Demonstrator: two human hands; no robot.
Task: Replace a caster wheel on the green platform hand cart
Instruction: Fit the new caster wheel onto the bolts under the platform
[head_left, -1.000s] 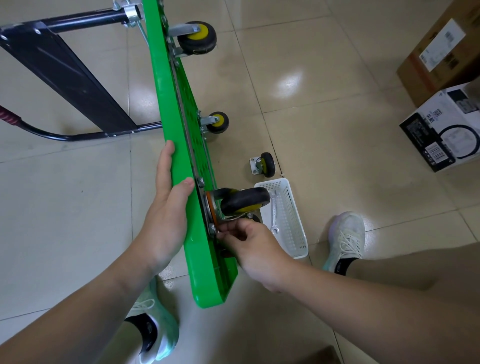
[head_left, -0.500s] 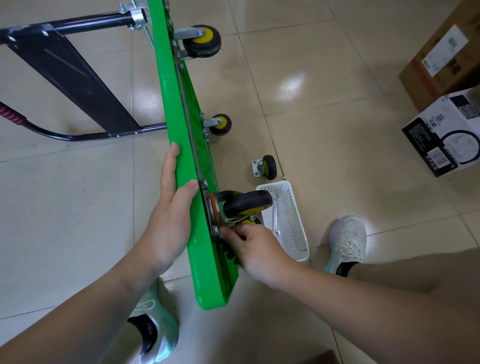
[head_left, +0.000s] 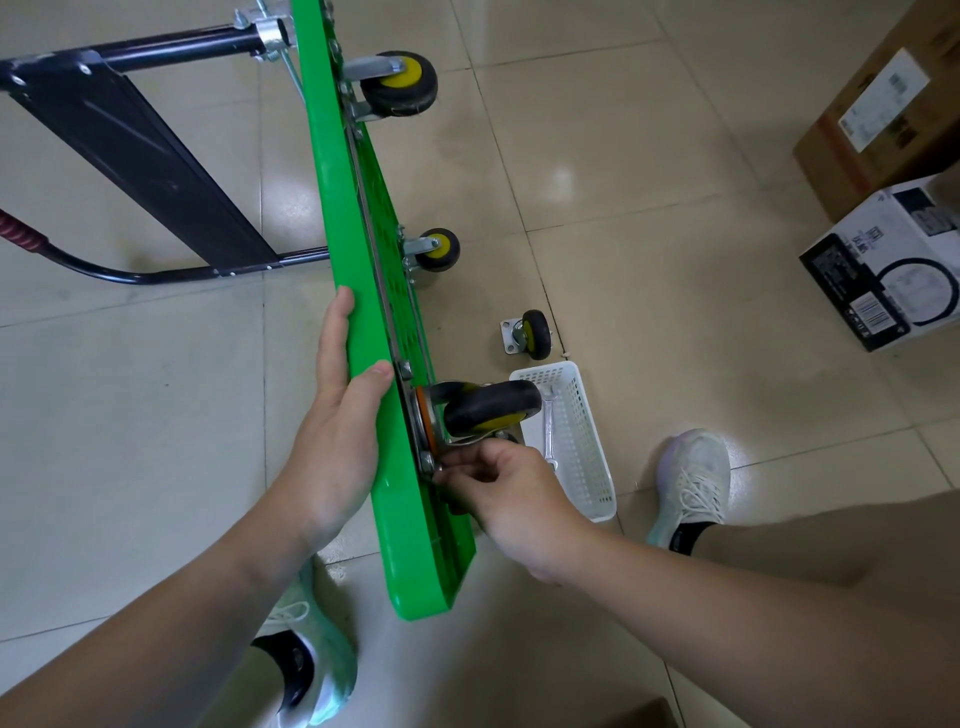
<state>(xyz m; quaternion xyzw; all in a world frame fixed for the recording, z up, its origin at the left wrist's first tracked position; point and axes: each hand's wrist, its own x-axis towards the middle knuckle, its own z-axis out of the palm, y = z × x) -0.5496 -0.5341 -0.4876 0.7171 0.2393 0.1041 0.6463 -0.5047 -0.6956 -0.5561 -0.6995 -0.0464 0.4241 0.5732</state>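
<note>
The green platform cart (head_left: 358, 291) stands on its long edge on the tiled floor, underside facing right. My left hand (head_left: 337, 426) grips its upper edge, thumb over the rim. A black and yellow caster wheel (head_left: 493, 410) sits against the underside near me. My right hand (head_left: 498, 486) pinches a small fastener at the lower corner of that caster's mounting plate (head_left: 423, 426); the fastener is mostly hidden by my fingertips. A loose caster wheel (head_left: 530, 335) lies on the floor to the right. Two other casters (head_left: 400, 85) (head_left: 436, 249) are farther along the cart.
A white plastic basket (head_left: 587, 467) with a metal wrench (head_left: 549, 431) in it stands on the floor right of the cart. The cart's black folded handle (head_left: 140, 150) lies at upper left. Cardboard boxes (head_left: 893, 109) (head_left: 888, 265) stand at right. My feet (head_left: 691, 483) (head_left: 306, 670) flank the cart.
My right hand's fingers have shifted slightly at the caster plate's corner. The view has drifted a little; the cart and left hand stay put.
</note>
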